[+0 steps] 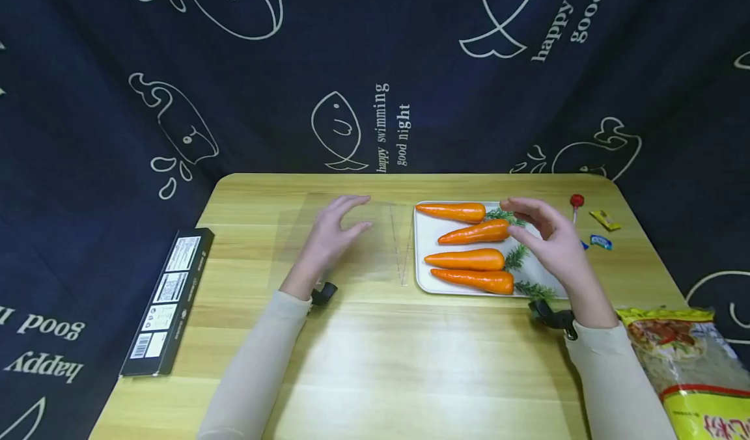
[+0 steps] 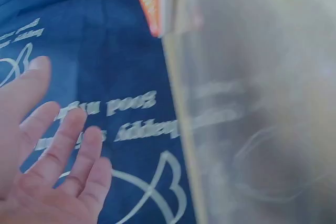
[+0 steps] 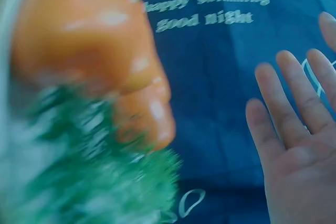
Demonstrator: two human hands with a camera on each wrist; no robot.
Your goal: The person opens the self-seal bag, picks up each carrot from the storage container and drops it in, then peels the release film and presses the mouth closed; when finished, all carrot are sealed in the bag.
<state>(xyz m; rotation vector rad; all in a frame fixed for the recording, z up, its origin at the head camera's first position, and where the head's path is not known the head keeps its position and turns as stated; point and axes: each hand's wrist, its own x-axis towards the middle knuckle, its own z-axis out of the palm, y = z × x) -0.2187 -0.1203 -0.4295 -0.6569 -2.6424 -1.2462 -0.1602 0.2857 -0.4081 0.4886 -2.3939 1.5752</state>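
At 9 o'clock on your wooden table, with 12 at the far edge, a long black box with white labels lies along the side. Your left hand hovers at 11 o'clock over a clear plastic piece, its outline faint; the left wrist view shows your fingers loosely spread and gently bent, the thumb well apart. Just beside the plastic, at 2 o'clock, sits a white tray bearing four orange carrots, tips toward 9 and feathery green tops toward 3. The upper two lie near each other, as do the lower two. Your right hand hangs over the tray's 3 o'clock end, fingers relaxed and slightly parted in the right wrist view, where carrots and greens blur beside them. Beyond it, between 2 and 3 o'clock, rest a red lollipop, a yellow wrapped candy and a blue one. A printed food bag fills the corner toward 4. Dark blue cloth with white fish drawings hangs behind.
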